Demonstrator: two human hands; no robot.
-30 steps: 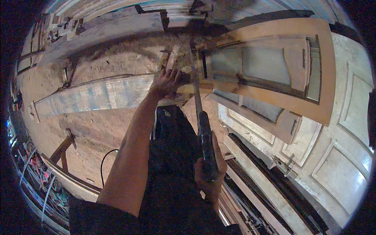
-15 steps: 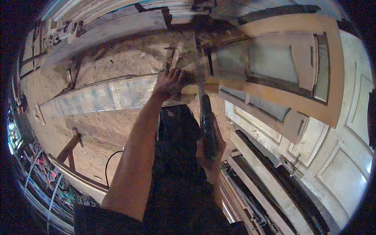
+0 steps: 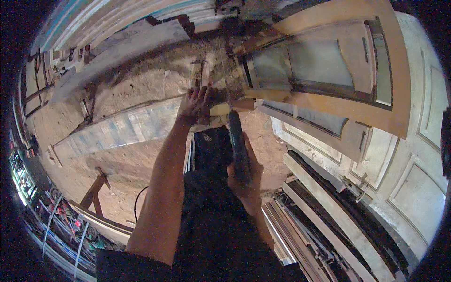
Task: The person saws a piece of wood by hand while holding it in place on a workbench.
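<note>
My right hand (image 3: 246, 171) is wrapped around the dark straight handle of a hand saw (image 3: 236, 134). Its thin blade points away from me, blurred, past the right side of a wooden piece (image 3: 220, 111). My left hand (image 3: 193, 105) lies on the wood just left of the blade, fingers stretched forward and somewhat apart. That wood rests at the right end of a long, paint-stained plank (image 3: 120, 123). Beyond my left fingertips is a slim upright piece with a dark bar across its top (image 3: 198, 68); its kind is unclear.
To the right, a brown panelled door frame (image 3: 324, 101) lies near the blade, with white panelled doors (image 3: 418, 183) beyond it. Stacked timber strips (image 3: 324, 211) lie at lower right. Sandy ground (image 3: 127, 174) surrounds the plank. Cables and clutter (image 3: 61, 225) fill the lower left.
The view has shifted slightly. My left hand's fingers look straighter than before. My right hand still holds the saw, its handle now a little further left in the picture.
</note>
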